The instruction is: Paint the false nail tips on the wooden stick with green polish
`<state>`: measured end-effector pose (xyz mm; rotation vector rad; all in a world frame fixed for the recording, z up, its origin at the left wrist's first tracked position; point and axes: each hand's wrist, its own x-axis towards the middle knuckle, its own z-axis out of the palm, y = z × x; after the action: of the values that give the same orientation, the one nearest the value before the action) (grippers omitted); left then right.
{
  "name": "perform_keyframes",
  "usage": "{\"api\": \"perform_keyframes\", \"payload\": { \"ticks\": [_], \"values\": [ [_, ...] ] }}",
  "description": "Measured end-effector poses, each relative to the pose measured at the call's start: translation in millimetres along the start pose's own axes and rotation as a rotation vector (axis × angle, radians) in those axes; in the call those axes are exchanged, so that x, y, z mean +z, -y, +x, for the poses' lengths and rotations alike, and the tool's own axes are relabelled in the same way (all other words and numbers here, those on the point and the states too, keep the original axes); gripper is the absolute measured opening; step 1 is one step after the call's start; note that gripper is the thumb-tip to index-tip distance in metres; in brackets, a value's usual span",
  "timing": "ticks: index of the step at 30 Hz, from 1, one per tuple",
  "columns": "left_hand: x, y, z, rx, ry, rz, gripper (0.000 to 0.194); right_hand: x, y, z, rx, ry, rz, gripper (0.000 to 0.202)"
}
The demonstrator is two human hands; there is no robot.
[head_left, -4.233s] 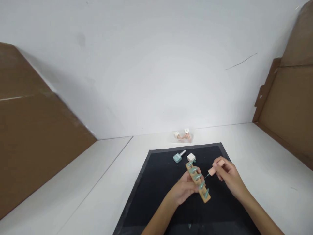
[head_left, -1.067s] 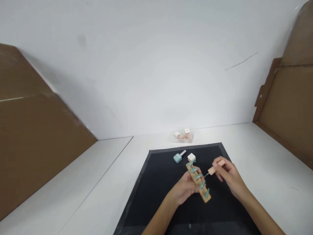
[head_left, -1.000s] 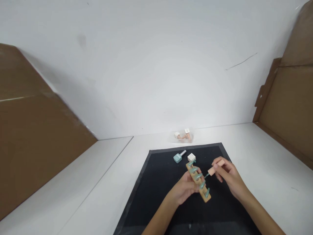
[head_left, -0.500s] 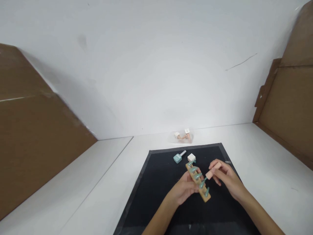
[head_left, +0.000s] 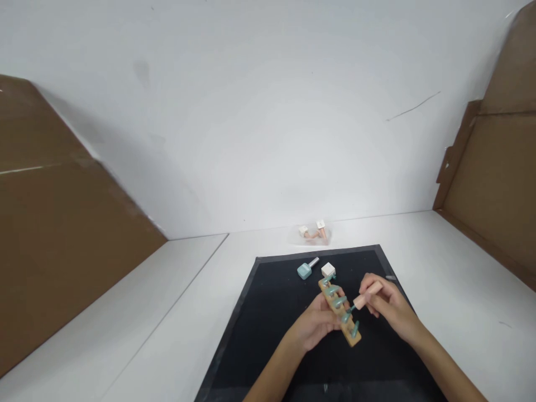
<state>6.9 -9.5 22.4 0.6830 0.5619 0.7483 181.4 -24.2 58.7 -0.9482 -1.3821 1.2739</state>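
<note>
The left hand (head_left: 316, 324) pinches a narrow tan wooden strip (head_left: 337, 310) between thumb and fingers, above the black rectangular mat (head_left: 259, 312). The right hand (head_left: 387, 304) pinches a pale pink cylindrical brush handle (head_left: 359, 302), its teal brush end at the 4th of 5 glossy teal pointed nail tips (head_left: 339, 302), counted from the far end; whether they touch, I cannot tell. A slip of either grip could smear that tip or knock it loose; a brush swung wide could mark its neighbours. The strip's long axis slants from far left to near right, its nail tips pointing rightward and slightly away. Beyond lie a white cube (head_left: 328, 269), a teal square bottle with silver stem (head_left: 304, 271) and a clear plastic tray (head_left: 296, 240).
</note>
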Motion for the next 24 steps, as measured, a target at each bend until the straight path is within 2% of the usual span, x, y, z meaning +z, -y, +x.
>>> {"api": "perform_keyframes", "payload": {
  "ticks": [12, 24],
  "values": [
    [-1.1, 0.3, 2.0, -0.018, -0.018, 0.004, 0.042, 0.7, 7.0, -0.8, -0.1, -0.01, -0.189, 0.004],
    [-7.0, 2.8, 3.9, -0.046, -0.019, 0.021, 0.045, 0.0, 6.9, -1.0, -0.233, 0.021, -0.328, 0.015]
  ]
}}
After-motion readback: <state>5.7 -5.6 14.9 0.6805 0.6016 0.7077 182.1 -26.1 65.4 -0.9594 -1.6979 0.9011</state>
